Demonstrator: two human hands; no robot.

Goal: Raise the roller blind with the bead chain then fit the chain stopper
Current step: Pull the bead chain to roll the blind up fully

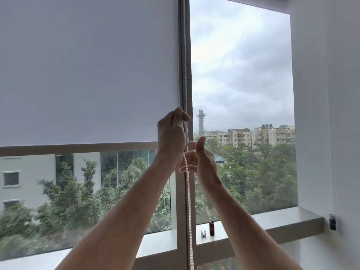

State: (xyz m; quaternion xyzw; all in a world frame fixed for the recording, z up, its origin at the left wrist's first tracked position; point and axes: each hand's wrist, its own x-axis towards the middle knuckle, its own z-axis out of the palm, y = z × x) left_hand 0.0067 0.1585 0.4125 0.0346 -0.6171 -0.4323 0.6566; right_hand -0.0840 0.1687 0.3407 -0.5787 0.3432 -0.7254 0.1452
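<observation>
The left hand (pixel 172 131) is curling its fingers around the bead chain (pixel 188 191), gripping it high up, beside the vertical window frame (pixel 187 55). Just below it, toward five o'clock, the right hand (pixel 200 161) is held with its fingers loosely spread and its thumb pointing up; it is touching or nearly touching the chain, but a firm grip cannot be made out. The chain's long axis is running straight up and down, from twelve o'clock above the left hand to six o'clock at the bottom edge of the view, passing between the two forearms. The right hand is lying lower on the chain, so it seems better placed to take the next downward pull. To the left, at nine o'clock from the hands, the roller blind (pixel 87 75) is covering most of its pane, its bottom edge level with the hands, so raising is far from finished. Down at six o'clock, on the window sill (pixel 272 221), a small silver piece (pixel 203 234), possibly the chain stopper, is standing just beside a dark cylinder (pixel 211 228), well apart from both hands.
</observation>
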